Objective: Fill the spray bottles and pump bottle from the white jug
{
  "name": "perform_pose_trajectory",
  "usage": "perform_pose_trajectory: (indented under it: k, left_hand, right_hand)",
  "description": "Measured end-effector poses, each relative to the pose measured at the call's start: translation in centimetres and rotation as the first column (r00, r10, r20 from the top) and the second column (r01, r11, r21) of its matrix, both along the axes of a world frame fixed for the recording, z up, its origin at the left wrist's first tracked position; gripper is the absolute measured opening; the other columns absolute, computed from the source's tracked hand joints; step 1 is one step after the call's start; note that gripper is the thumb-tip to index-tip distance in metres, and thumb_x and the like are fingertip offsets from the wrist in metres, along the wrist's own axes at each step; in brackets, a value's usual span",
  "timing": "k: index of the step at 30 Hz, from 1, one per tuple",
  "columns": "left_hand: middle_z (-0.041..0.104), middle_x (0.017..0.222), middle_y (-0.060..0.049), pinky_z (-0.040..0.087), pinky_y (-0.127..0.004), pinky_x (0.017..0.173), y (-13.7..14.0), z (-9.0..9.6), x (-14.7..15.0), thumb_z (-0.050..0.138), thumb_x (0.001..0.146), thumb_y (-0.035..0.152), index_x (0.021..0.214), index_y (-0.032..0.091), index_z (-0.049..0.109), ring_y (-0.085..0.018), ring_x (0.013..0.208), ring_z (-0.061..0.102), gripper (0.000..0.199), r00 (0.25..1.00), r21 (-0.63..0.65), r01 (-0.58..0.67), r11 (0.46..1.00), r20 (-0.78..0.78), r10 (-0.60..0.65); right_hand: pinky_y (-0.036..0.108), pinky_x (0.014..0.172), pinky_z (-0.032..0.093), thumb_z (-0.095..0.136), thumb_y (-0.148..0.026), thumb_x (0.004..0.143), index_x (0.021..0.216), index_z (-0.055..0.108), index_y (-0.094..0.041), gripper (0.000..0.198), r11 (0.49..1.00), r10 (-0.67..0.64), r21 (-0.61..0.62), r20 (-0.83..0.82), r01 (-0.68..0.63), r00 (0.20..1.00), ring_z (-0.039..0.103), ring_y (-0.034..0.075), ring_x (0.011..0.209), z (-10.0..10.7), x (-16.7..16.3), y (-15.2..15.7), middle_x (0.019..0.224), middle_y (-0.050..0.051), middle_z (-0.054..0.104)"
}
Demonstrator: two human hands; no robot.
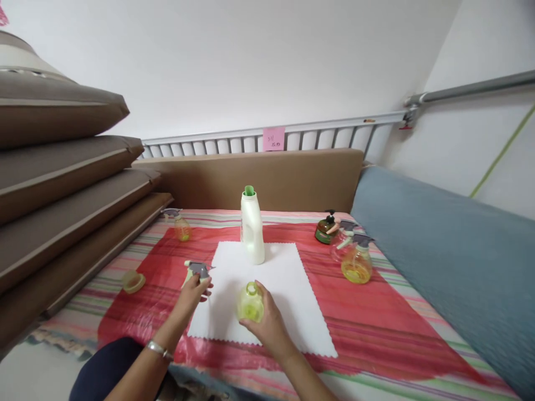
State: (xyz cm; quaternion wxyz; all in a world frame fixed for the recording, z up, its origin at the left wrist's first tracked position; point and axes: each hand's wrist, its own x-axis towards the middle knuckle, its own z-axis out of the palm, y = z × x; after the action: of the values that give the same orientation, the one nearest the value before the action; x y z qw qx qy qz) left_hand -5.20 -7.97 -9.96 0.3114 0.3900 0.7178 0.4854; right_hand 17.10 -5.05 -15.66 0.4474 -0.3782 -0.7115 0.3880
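Note:
In the head view, my left hand is closed on a grey and pale green spray trigger head, held over the left edge of a white cloth. My right hand wraps round a see-through yellow-green bottle, upright, its neck uncovered. Behind the two hands a white detergent jug stands on the cloth. Something green shows at the jug's mouth. A small round pale yellow container or lid lies to the left of my left hand.
At right stand a yellow spray bottle, a pinkish clear spray bottle and a dark pump bottle. Another spray bottle is at back left. Stacked brown cushions border the left, a blue padded side the right. Red sheeting covers striped cloth.

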Motion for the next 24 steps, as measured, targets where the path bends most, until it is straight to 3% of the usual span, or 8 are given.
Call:
perform_pose_trajectory:
  k: [5, 8, 11, 15, 18, 21, 24]
  left_hand:
    - [0.054, 0.057, 0.003, 0.041, -0.024, 0.044, 1.8, -2.6, -1.6, 0.057, 0.066, 0.038, 0.077, 0.016, 0.054, -0.014, 0.045, 0.056, 0.025, 0.985, -0.057, -0.01, 0.998, -0.175, -0.001]
    - [0.056, 0.058, 0.002, 0.044, -0.027, 0.054, 2.7, -2.9, -2.6, 0.06, 0.066, 0.033, 0.076, 0.016, 0.057, -0.017, 0.056, 0.059, 0.02, 0.957, -0.04, 0.002, 0.999, -0.29, -0.014]
    - [0.064, 0.075, -0.005, 0.045, -0.033, 0.073, 2.3, -2.7, -2.6, 0.063, 0.064, 0.029, 0.078, 0.016, 0.059, -0.023, 0.08, 0.062, 0.019, 0.926, 0.008, 0.018, 1.0, -0.376, -0.014]
    - [0.06, 0.106, -0.012, 0.036, -0.043, 0.094, 0.1, -2.7, -0.1, 0.056, 0.074, 0.036, 0.098, 0.018, 0.057, -0.028, 0.108, 0.052, 0.03, 0.897, 0.137, 0.054, 0.989, -0.442, 0.012]
    - [0.053, 0.121, -0.014, 0.035, -0.045, 0.098, -0.6, -3.4, 2.7, 0.056, 0.075, 0.037, 0.119, 0.017, 0.046, -0.027, 0.115, 0.047, 0.049, 0.891, 0.256, 0.227, 0.94, -0.444, -0.095]
    - [0.053, 0.123, -0.014, 0.035, -0.045, 0.1, 0.1, -4.2, 4.5, 0.061, 0.07, 0.032, 0.122, 0.016, 0.044, -0.027, 0.116, 0.047, 0.057, 0.901, 0.277, 0.285, 0.918, -0.403, -0.159]
    - [0.056, 0.117, -0.012, 0.037, -0.045, 0.099, 1.1, -5.1, 4.8, 0.061, 0.069, 0.03, 0.116, 0.017, 0.048, -0.027, 0.113, 0.05, 0.051, 0.925, 0.296, 0.258, 0.92, -0.35, -0.147]
  right_hand:
    - [0.041, 0.1, 0.036, 0.075, -0.021, 0.053, 0.131, 0.03, -0.029, 0.091, 0.999, 0.029, 0.028, -0.011, -0.029, 1.0, 0.045, 0.026, 0.118, -0.1, -3.3, 0.4, 0.129, 0.004, 0.048]
    - [0.041, 0.101, 0.035, 0.075, -0.021, 0.053, 0.131, 0.031, -0.028, 0.091, 1.0, 0.02, 0.025, -0.015, -0.019, 1.0, 0.045, 0.026, 0.118, -0.8, -5.2, 0.9, 0.129, 0.005, 0.048]
    - [0.041, 0.101, 0.035, 0.075, -0.019, 0.052, 0.131, 0.032, -0.025, 0.09, 1.0, -0.016, -0.002, 0.0, 0.016, 1.0, 0.045, 0.026, 0.118, -1.6, -6.1, 1.4, 0.128, 0.007, 0.048]
    - [0.041, 0.099, 0.037, 0.075, -0.02, 0.053, 0.13, 0.033, -0.02, 0.087, 0.999, -0.04, -0.018, 0.015, 0.04, 0.999, 0.046, 0.027, 0.117, -2.2, -6.6, 1.4, 0.127, 0.01, 0.049]
    - [0.038, 0.097, 0.04, 0.071, -0.024, 0.059, 0.132, 0.032, -0.019, 0.083, 1.0, -0.029, -0.01, -0.011, 0.029, 1.0, 0.049, 0.027, 0.113, -2.4, -6.8, 1.2, 0.126, 0.012, 0.05]
    - [0.037, 0.095, 0.042, 0.07, -0.021, 0.058, 0.134, 0.03, -0.02, 0.086, 1.0, 0.001, 0.013, 0.017, -0.001, 1.0, 0.05, 0.027, 0.112, -2.4, -6.2, 1.2, 0.127, 0.012, 0.05]
    - [0.04, 0.095, 0.042, 0.072, -0.013, 0.048, 0.128, 0.041, -0.021, 0.087, 0.999, 0.035, -0.017, 0.107, -0.033, 0.994, 0.05, 0.028, 0.112, -1.3, -3.9, 2.3, 0.123, 0.009, 0.054]
